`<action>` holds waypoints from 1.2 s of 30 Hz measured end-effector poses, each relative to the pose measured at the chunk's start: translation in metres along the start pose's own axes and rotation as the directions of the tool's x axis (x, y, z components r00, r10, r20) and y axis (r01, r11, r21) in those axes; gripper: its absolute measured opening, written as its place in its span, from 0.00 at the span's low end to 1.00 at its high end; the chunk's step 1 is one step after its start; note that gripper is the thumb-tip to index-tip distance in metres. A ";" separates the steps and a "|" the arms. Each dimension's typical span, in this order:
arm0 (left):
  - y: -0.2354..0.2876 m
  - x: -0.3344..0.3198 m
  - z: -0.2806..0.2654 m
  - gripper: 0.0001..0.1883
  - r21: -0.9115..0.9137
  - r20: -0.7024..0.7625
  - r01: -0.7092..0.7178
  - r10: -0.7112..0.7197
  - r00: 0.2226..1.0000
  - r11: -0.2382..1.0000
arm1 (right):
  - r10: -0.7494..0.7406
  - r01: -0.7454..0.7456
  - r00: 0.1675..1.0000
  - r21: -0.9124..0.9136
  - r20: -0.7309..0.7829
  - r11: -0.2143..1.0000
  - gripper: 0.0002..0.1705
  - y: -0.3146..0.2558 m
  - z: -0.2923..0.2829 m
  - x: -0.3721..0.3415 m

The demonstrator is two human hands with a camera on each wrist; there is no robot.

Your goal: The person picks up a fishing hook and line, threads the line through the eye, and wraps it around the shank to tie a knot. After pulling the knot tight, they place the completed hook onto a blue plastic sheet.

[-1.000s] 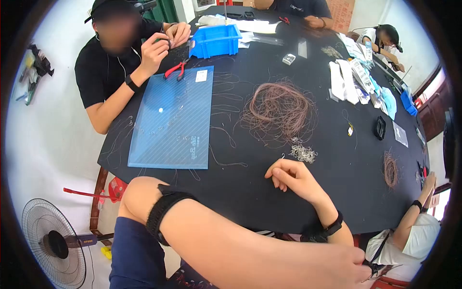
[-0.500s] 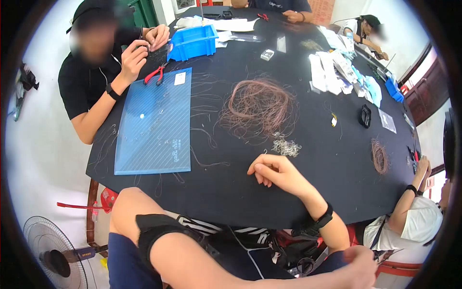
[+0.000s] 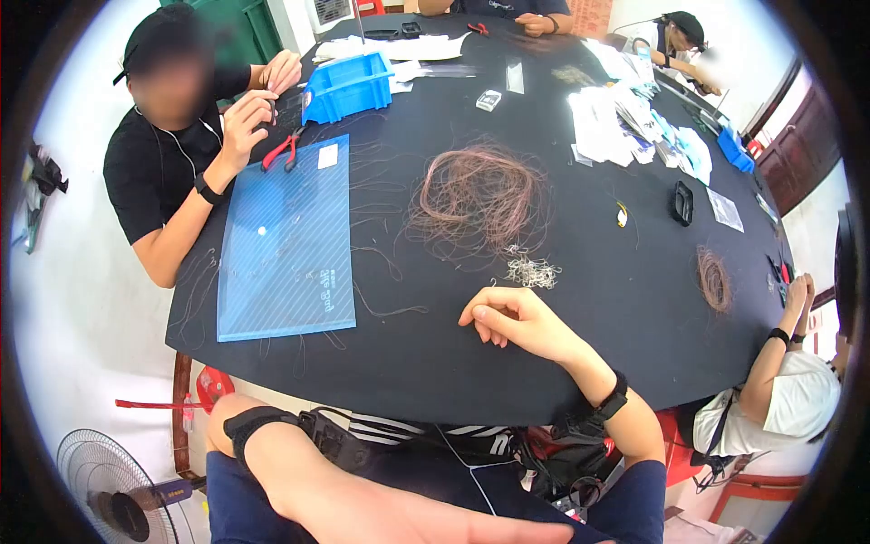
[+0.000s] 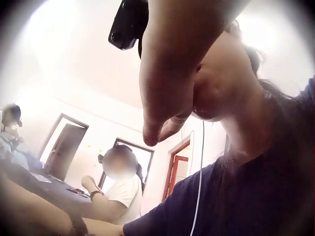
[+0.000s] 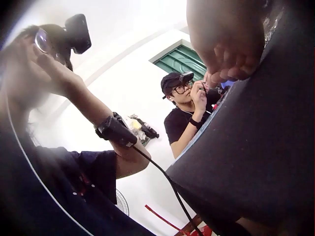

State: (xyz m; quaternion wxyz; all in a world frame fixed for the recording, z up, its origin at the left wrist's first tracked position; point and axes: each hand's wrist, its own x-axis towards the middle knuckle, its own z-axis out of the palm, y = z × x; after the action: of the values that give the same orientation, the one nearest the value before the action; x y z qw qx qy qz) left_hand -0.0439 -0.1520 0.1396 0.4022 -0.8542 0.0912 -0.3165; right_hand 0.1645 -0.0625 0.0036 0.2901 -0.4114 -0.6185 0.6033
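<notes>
My right hand (image 3: 518, 317) rests on the black table with its fingers loosely curled and nothing seen in them. Just beyond its fingertips lies a small pile of silver metal hooks or clasps (image 3: 533, 273), with one stray piece beside it. A big tangled coil of thin brownish cord (image 3: 507, 218) spreads behind that pile. My left hand (image 3: 435, 520) is raised off the table, its forearm crossing the bottom of the head view. In the right wrist view the left hand (image 5: 56, 73) is up at my face, fingers fairly straight and holding nothing visible.
A blue plastic folder (image 3: 285, 272) lies left, with thin loops of cord around it and red-handled pliers (image 3: 283, 152) at its top. Beyond stands a blue bin (image 3: 349, 89). A smaller coil (image 3: 714, 281) and a black tray (image 3: 682, 204) lie right. Other people sit around the table.
My left forearm has swung lower and leftward across the head view, the hand moving from bottom right toward bottom centre. The view has shifted; my right hand stays in place by the metal pile.
</notes>
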 end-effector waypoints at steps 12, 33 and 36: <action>-0.008 -0.086 0.116 0.15 -0.298 0.544 0.605 -0.389 0.744 0.739 | -0.166 -0.051 0.903 -0.483 -0.397 0.874 0.12 -0.042 -0.069 -0.001; 0.008 -0.106 0.163 0.06 -0.659 0.515 0.730 -0.599 0.613 0.180 | 0.135 -0.465 0.875 -0.728 -0.465 0.504 0.15 -0.032 -0.116 -0.040; 0.013 -0.103 0.166 0.06 -0.684 0.510 0.712 -0.593 0.624 0.161 | 0.079 -0.465 0.839 -0.634 -0.538 0.619 0.10 -0.033 -0.112 -0.059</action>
State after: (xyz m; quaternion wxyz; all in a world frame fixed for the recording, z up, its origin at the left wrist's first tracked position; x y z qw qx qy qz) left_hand -0.0215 -0.0142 0.0031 -0.2392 -0.9023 -0.1689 -0.3165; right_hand 0.2844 -0.0537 0.0555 0.1357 -0.7149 -0.6498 0.2197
